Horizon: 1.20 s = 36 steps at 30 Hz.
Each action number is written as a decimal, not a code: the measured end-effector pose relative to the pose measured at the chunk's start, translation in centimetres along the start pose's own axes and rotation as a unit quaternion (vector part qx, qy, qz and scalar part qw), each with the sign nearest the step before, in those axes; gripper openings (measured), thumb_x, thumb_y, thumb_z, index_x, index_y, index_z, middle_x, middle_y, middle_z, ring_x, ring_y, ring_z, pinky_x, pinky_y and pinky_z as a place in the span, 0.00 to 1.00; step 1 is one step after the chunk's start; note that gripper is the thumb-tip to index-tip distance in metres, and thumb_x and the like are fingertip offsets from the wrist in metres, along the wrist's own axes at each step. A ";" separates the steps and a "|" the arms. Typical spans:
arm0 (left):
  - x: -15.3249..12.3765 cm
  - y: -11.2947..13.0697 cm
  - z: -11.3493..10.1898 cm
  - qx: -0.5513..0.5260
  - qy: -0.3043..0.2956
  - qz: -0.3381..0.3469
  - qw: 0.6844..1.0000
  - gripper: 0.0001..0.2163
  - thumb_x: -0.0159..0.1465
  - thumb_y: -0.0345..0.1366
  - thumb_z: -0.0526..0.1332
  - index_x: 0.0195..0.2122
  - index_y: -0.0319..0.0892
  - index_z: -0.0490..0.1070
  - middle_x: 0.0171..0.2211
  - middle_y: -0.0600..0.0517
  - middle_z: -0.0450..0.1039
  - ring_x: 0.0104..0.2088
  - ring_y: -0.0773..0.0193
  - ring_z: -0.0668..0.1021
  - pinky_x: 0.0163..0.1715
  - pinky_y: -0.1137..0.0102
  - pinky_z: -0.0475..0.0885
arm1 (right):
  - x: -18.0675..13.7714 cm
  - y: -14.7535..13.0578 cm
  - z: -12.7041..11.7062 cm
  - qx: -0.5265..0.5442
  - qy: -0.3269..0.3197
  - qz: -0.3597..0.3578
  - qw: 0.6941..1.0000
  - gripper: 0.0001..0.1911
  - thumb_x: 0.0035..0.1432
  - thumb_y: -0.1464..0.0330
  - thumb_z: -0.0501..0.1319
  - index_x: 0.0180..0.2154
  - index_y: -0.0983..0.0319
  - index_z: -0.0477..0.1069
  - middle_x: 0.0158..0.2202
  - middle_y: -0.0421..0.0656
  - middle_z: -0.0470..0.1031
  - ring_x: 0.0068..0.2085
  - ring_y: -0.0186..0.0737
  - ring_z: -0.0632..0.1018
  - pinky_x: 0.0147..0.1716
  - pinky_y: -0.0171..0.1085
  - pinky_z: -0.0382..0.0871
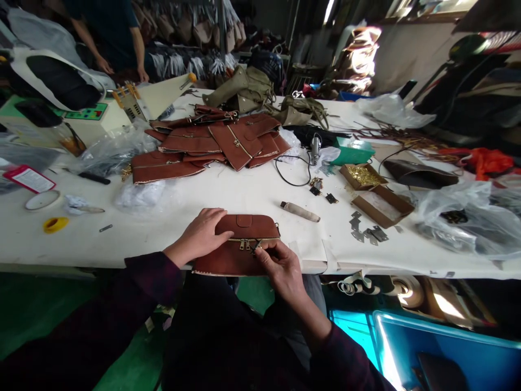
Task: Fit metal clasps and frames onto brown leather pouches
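A reddish-brown leather pouch (232, 262) lies at the table's front edge in front of me, a small tab at its top and a brass zipper (266, 239) across it. My left hand (200, 234) holds the pouch's left side, thumb on the leather and fingers toward its upper edge. Two zipper pulls (245, 245) hang near the middle. Just right of them, my right hand (280, 263) pinches a small metal piece (257, 246) between thumb and forefinger; its exact kind is too small to tell. The fingers hide part of the pouch's right side.
Several brown leather pieces (240, 142) are heaped behind the pouch. A grey-wrapped tool (300, 212), metal plates (366, 231) and cardboard boxes (382, 206) lie to the right. Yellow tape (56, 225) sits left. A co-worker's arms (138, 51) show behind a machine (91, 122).
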<state>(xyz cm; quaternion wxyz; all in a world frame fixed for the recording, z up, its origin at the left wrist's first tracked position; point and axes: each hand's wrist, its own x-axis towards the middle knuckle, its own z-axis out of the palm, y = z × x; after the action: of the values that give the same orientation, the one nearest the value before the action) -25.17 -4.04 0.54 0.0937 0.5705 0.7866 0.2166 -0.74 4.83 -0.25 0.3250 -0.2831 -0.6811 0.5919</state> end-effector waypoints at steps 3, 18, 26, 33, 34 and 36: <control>2.3 -1.1 1.4 0.092 -0.044 0.016 0.995 0.27 0.67 0.51 0.67 0.61 0.39 0.75 0.62 0.36 0.75 0.64 0.39 0.72 0.64 0.49 0.69 | 2.1 1.4 0.4 -0.022 -0.012 -0.012 1.000 0.14 0.67 0.55 0.68 0.36 0.59 0.77 0.36 0.42 0.81 0.38 0.43 0.79 0.43 0.41 0.72; 3.1 0.6 0.7 0.131 -0.014 0.037 0.991 0.15 0.62 0.41 0.73 0.47 0.40 0.77 0.47 0.41 0.77 0.52 0.42 0.77 0.52 0.54 0.70 | 3.4 3.5 0.9 -0.077 -0.003 -0.006 0.997 0.13 0.69 0.56 0.65 0.37 0.58 0.76 0.36 0.41 0.80 0.38 0.43 0.78 0.42 0.40 0.70; 3.6 1.6 -1.3 0.009 -0.104 0.036 0.994 0.04 0.61 0.37 0.67 0.34 0.45 0.80 0.33 0.50 0.81 0.33 0.55 0.79 0.37 0.65 0.68 | 3.5 4.1 0.9 -0.083 -0.008 -0.032 0.996 0.13 0.69 0.56 0.66 0.37 0.59 0.76 0.36 0.41 0.80 0.38 0.43 0.78 0.43 0.40 0.71; 3.0 2.3 -3.1 -0.180 -0.200 0.022 0.963 0.12 0.60 0.38 0.65 0.42 0.41 0.82 0.36 0.52 0.82 0.38 0.56 0.80 0.42 0.68 0.71 | 3.4 3.5 1.6 -0.066 -0.005 -0.073 0.995 0.11 0.68 0.58 0.66 0.36 0.58 0.76 0.33 0.40 0.78 0.34 0.41 0.77 0.36 0.38 0.71; 2.9 2.4 -3.3 -0.196 -0.210 0.016 0.958 0.12 0.59 0.38 0.65 0.42 0.40 0.82 0.36 0.52 0.82 0.38 0.56 0.80 0.43 0.68 0.72 | 3.3 3.4 1.6 -0.069 -0.006 -0.078 0.995 0.11 0.68 0.58 0.66 0.36 0.58 0.76 0.33 0.40 0.78 0.34 0.41 0.77 0.36 0.38 0.71; 2.5 2.8 -3.6 -0.217 -0.226 0.005 0.949 0.13 0.58 0.38 0.65 0.43 0.40 0.82 0.37 0.52 0.82 0.39 0.55 0.80 0.43 0.68 0.72 | 3.2 2.9 1.7 -0.075 -0.005 -0.088 0.993 0.11 0.69 0.59 0.66 0.36 0.58 0.76 0.33 0.40 0.78 0.34 0.41 0.76 0.37 0.38 0.72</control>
<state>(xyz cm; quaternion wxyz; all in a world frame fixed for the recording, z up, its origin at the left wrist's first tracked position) -25.08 -1.79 5.25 0.3899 0.5745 0.6757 0.2478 -4.08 6.69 -2.95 0.3498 -0.2426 -0.7477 0.5097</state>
